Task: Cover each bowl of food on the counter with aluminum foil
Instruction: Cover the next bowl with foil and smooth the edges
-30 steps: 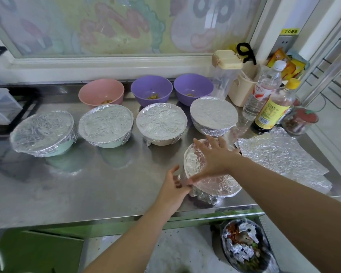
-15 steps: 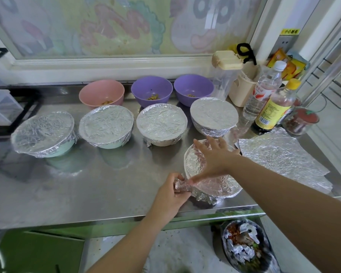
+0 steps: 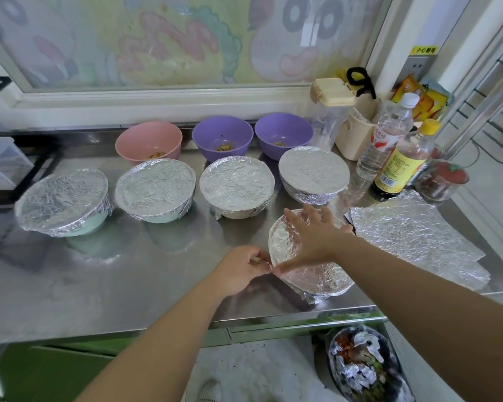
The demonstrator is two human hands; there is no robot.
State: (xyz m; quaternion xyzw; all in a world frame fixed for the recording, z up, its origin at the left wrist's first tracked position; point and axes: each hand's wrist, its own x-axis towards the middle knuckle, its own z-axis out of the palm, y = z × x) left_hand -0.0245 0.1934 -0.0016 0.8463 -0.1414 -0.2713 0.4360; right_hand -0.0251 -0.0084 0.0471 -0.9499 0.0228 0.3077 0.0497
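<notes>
The right hand (image 3: pixel 311 236) is pressing flat on the foil-covered bowl (image 3: pixel 317 281) near the counter's (image 3: pixel 99 271) front edge, while the left hand (image 3: pixel 238 271) is pinching the foil edge (image 3: pixel 271 266) at its left rim.

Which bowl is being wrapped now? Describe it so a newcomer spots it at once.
On the steel counter, look in front of the row of four foil-covered bowls, beside the loose foil sheets on the right. The bowl there sits alone nearest the front edge. Only it has the right hand flat on its foil and the left hand pinching that foil at the rim.
</notes>
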